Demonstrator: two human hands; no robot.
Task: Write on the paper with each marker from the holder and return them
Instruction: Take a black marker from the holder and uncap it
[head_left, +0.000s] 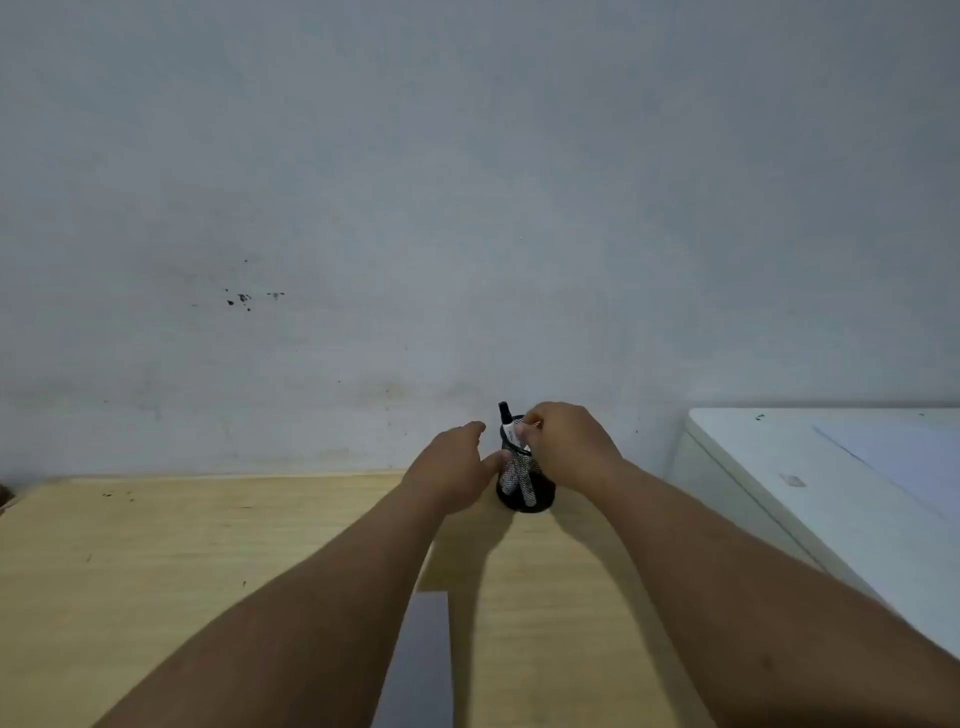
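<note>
A black mesh holder (524, 493) stands on the wooden table (156, 561) near the wall. White markers with black caps (505, 415) stick out of it. My right hand (566, 441) is over the holder's top, fingers closed around a marker there. My left hand (449, 467) rests against the holder's left side, thumb and fingers apart, touching the mesh. A grey sheet of paper (421, 654) lies between my forearms near the table's front; most of it is hidden by my arms.
A plain grey wall (467, 208) rises right behind the table's far edge. A white cabinet or appliance (831, 493) stands against the table's right side, its top higher than the tabletop.
</note>
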